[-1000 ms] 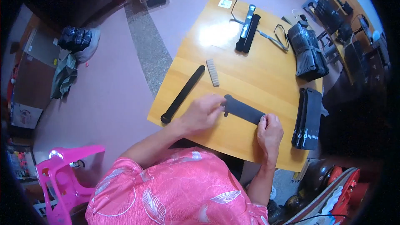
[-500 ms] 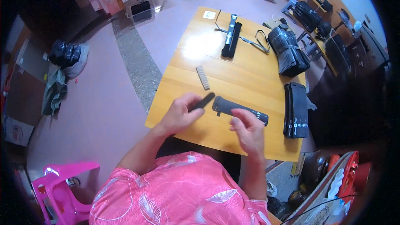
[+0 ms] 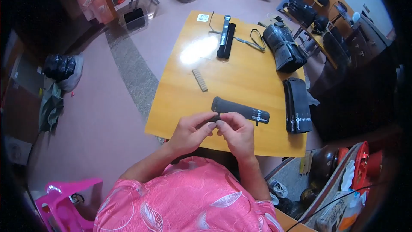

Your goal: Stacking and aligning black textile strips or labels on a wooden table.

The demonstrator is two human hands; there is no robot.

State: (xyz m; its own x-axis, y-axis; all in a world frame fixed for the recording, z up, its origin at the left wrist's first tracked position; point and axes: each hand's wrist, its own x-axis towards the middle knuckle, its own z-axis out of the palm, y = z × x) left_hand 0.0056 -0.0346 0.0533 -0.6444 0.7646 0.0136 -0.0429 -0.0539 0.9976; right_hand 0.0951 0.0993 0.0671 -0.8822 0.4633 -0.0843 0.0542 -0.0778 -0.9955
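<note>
Strip [image 3: 215, 119], black and largely hidden, is pinched between both hands [image 3: 189, 134].

The band [image 3: 216, 119] was between my left hand [image 3: 188, 134] and right hand [image 3: 239, 136]. Just beyond lay the pad [image 3: 238, 108] on the table [image 3: 169, 107], the strip [image 3: 200, 80] behind it leftward. Rightward sat the stack [image 3: 297, 105], the bundle [image 3: 284, 48] behind that. The stool [image 3: 63, 208] stood left of me.
</note>
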